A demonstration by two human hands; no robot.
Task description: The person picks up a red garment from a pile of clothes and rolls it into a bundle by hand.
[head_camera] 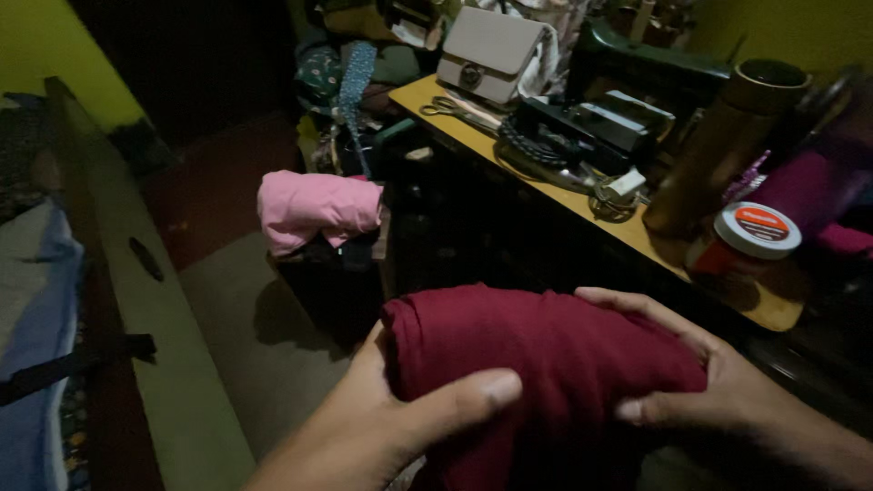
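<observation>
A folded dark red cloth (536, 364) fills the lower middle of the head view. My left hand (391, 423) grips its left end, thumb laid across the front. My right hand (709, 382) clasps its right end, fingers curled over the top. The cloth is held in the air in front of a dark cabinet below a wooden table (773, 314).
A pink folded cloth (314, 207) lies on a dark stool to the left. On the table sit scissors (455, 109), a beige handbag (491, 55), a black sewing machine (627, 100), a brown flask (718, 145) and a white-lidded jar (750, 241). A bed edge (118, 273) runs along the left.
</observation>
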